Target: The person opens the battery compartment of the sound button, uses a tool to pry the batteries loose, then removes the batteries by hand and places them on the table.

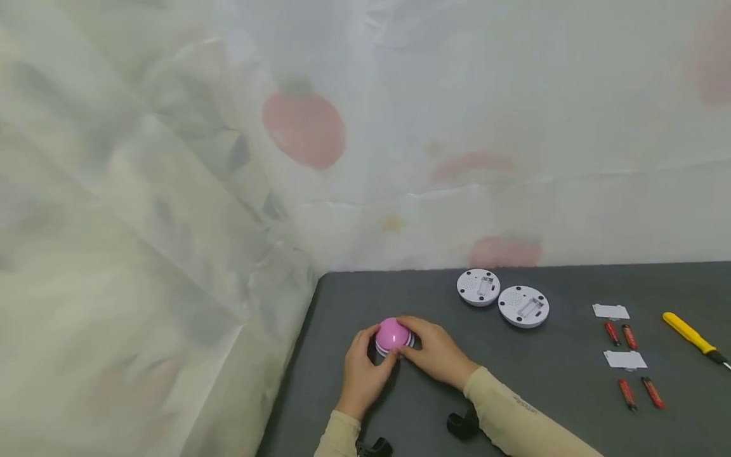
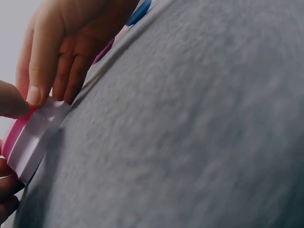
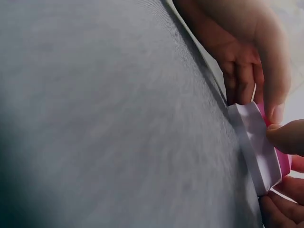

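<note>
The head camera gives me the pink-domed piece point(image 1: 393, 333) from above; both wrist cameras show its white base point(image 2: 35, 137) from the side, low at the dark grey table point(image 1: 422, 419). Only the left wrist view catches a small blue thing point(image 2: 139, 13) at its upper edge, and I cannot tell what it is. Only in the head view can I count the others: two white discs point(image 1: 467, 285) with uncovered battery slots, two white covers point(image 1: 610, 311), four red batteries point(image 1: 627, 393) and one yellow-handled screwdriver point(image 1: 688, 333), all to the right of the domed piece. This one piece is at the left part of the table, between the left hand point(image 1: 363, 374) and the right hand point(image 1: 440, 352). Both hands grip it, fingers curved about its sides, thumbs almost meeting in front.
</note>
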`<state>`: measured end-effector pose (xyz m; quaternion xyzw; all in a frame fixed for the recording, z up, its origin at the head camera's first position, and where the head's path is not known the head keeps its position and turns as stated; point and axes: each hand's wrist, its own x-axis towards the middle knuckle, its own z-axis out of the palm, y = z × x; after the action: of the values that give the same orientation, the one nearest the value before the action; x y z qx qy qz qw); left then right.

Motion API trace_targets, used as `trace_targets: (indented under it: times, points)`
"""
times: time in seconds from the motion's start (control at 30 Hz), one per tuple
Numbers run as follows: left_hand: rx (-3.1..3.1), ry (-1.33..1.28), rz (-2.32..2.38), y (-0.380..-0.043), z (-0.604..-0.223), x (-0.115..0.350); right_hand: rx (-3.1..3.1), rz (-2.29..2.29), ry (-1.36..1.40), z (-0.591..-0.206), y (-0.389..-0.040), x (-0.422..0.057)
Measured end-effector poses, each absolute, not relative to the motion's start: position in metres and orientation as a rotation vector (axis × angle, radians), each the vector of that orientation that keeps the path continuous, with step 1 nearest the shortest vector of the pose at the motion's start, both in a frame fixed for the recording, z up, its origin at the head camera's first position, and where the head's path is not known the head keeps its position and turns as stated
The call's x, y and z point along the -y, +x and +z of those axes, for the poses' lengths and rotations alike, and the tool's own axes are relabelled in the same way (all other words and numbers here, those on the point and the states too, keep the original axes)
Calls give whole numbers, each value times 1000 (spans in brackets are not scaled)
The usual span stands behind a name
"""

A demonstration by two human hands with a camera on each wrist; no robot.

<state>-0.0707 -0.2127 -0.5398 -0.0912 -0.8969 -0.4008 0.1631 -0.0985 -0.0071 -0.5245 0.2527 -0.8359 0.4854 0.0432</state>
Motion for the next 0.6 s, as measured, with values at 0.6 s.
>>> trace_targets:
  times: [0.6]
  points:
    - [2551,-643,-1096,-45,-532,137,2560,1230,684,-530,-33,-94]
